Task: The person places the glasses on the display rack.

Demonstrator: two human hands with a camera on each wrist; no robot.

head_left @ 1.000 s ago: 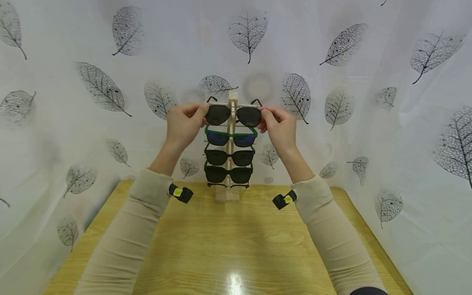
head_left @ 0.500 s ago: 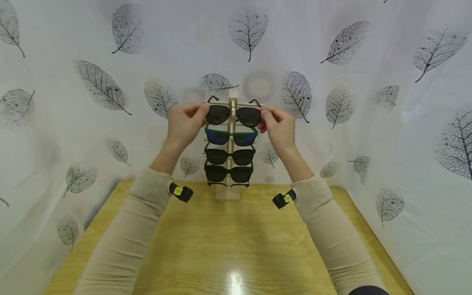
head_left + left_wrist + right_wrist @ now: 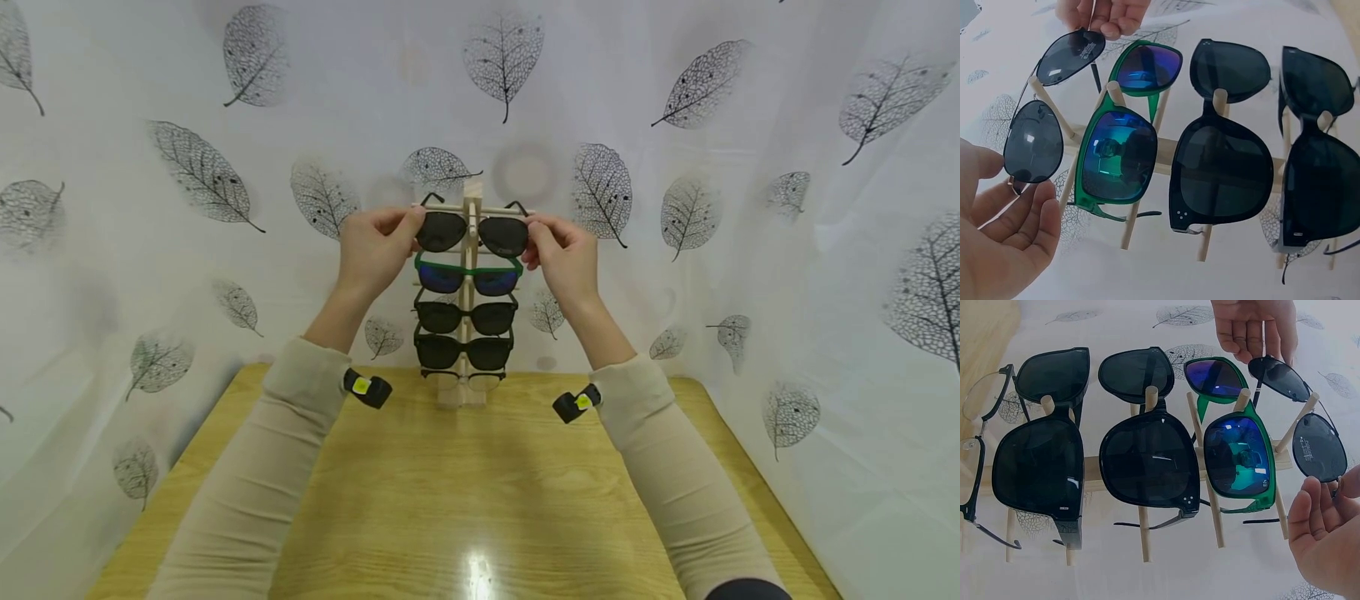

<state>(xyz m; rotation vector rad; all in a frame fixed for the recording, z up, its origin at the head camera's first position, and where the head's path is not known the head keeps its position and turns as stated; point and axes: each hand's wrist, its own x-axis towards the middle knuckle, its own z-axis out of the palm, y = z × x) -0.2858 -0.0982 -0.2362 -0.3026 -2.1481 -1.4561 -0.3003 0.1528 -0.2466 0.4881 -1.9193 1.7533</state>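
Observation:
A pair of dark aviator sunglasses point(image 3: 441, 232) sits at the top peg level of a wooden eyewear stand point(image 3: 472, 190). My left hand point(image 3: 377, 250) pinches its left end by the hinge, and my right hand point(image 3: 564, 254) pinches its right end. In the left wrist view, the aviators' lens point(image 3: 1034, 142) lies close to my left thumb and fingers. The right wrist view has the other lens point(image 3: 1319, 447), with small print on it, just above my right fingertips. Directly below are green-framed sunglasses point(image 3: 469, 279) with blue mirrored lenses, touched by neither hand.
Lower on the stand hang black sunglasses point(image 3: 467, 317), a second black pair point(image 3: 464, 352) and thin half-rim eyeglasses point(image 3: 463, 380). The stand rests near the back of a wooden table point(image 3: 465, 483). Behind it hangs a white leaf-print curtain point(image 3: 375, 75).
Both hands keep their grip on the aviator sunglasses, which stay at the top of the stand. The head view has shifted very slightly.

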